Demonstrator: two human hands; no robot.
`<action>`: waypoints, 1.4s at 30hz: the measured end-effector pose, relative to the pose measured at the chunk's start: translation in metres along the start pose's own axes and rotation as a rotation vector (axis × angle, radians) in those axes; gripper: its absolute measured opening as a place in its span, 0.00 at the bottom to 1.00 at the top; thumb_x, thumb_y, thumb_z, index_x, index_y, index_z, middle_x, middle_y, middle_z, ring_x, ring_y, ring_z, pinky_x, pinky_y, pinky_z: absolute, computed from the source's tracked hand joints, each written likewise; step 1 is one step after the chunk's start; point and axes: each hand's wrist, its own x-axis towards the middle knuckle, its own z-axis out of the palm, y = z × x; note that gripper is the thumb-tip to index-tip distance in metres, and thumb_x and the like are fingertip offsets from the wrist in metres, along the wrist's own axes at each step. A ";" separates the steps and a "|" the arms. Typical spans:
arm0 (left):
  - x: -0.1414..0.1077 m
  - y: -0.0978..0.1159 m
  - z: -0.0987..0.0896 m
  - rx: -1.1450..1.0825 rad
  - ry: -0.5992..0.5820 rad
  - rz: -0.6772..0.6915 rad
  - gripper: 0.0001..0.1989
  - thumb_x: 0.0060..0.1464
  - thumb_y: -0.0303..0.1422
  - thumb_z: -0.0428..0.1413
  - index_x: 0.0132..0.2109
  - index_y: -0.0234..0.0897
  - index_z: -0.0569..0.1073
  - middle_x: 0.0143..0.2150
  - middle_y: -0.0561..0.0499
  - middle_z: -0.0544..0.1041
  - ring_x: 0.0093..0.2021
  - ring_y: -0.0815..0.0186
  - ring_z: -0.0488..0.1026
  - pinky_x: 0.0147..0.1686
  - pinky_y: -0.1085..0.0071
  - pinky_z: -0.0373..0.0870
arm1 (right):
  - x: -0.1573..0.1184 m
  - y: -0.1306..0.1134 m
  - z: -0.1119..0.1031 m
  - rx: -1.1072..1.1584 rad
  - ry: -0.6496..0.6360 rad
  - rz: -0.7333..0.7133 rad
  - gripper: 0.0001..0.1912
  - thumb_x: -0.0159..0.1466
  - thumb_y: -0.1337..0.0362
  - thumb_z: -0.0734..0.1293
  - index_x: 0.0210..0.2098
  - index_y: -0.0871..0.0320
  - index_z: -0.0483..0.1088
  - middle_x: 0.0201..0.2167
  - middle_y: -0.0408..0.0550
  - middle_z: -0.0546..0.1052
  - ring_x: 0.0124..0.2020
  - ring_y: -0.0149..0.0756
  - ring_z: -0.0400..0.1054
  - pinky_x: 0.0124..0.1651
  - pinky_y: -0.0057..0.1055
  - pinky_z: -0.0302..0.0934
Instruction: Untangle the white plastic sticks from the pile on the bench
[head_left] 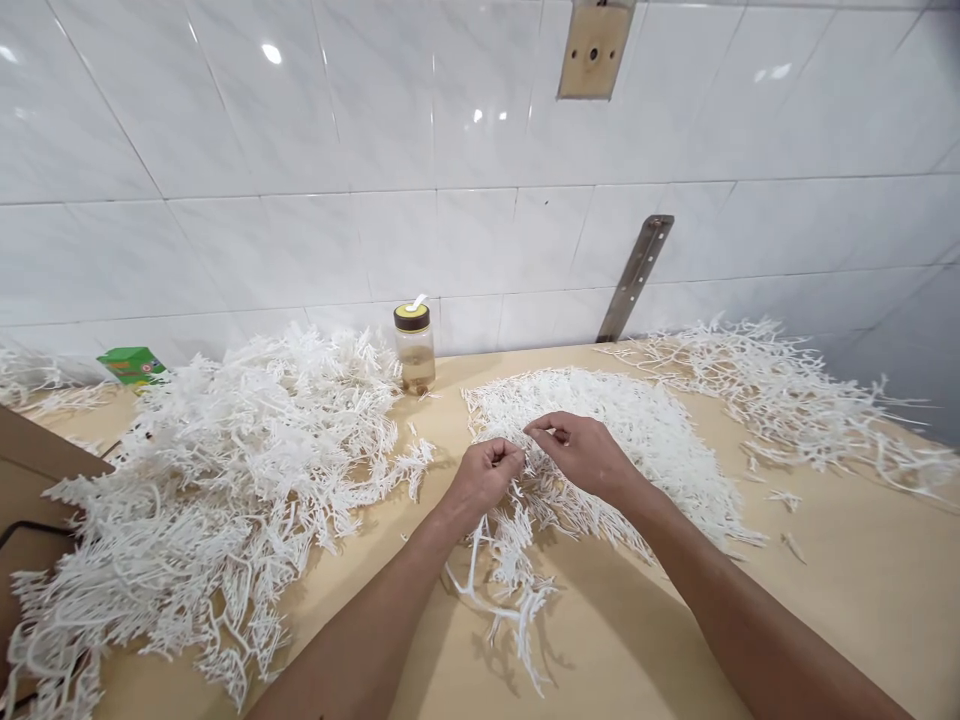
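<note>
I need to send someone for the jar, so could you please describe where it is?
Look along the white tiled wall at the back of the wooden table. Between two heaps of white plastic sprigs stands the clear jar, the only container, capped yellow and brown.

light: bright, even, from overhead | glare: small lamp reflections on the glossy wall tiles [300, 120] | shadows: soft, short, under the forearms on the surface [840, 580] | focus: sharp throughout | distortion: wide-angle bending of tile lines toward the edges
</note>
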 end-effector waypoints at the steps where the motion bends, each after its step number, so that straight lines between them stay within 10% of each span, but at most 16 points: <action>1: 0.000 0.001 0.000 -0.013 0.011 -0.005 0.16 0.46 0.43 0.59 0.26 0.34 0.69 0.22 0.56 0.63 0.23 0.73 0.56 0.25 0.74 0.53 | -0.001 -0.003 -0.002 0.028 -0.038 -0.002 0.13 0.63 0.58 0.62 0.36 0.56 0.77 0.34 0.47 0.80 0.31 0.36 0.71 0.36 0.32 0.61; 12: -0.004 0.007 0.001 -0.059 0.065 -0.091 0.17 0.47 0.44 0.60 0.26 0.36 0.67 0.19 0.58 0.60 0.20 0.75 0.53 0.21 0.76 0.50 | -0.004 -0.012 -0.006 0.109 -0.162 0.005 0.11 0.60 0.59 0.65 0.30 0.57 0.78 0.28 0.45 0.80 0.29 0.34 0.70 0.34 0.30 0.60; 35: -0.005 0.008 0.002 -0.011 0.079 -0.132 0.13 0.46 0.38 0.58 0.23 0.36 0.64 0.19 0.58 0.59 0.19 0.75 0.54 0.20 0.76 0.50 | -0.008 -0.003 0.019 -0.261 0.096 -0.209 0.10 0.63 0.71 0.57 0.29 0.59 0.67 0.30 0.50 0.73 0.28 0.34 0.63 0.31 0.30 0.54; 42: 0.000 0.005 0.001 -0.084 0.166 -0.129 0.12 0.44 0.38 0.59 0.25 0.36 0.66 0.20 0.59 0.58 0.18 0.77 0.50 0.19 0.77 0.48 | -0.004 -0.004 0.016 -0.060 0.075 -0.065 0.11 0.64 0.62 0.61 0.33 0.57 0.74 0.27 0.45 0.77 0.27 0.34 0.68 0.32 0.30 0.57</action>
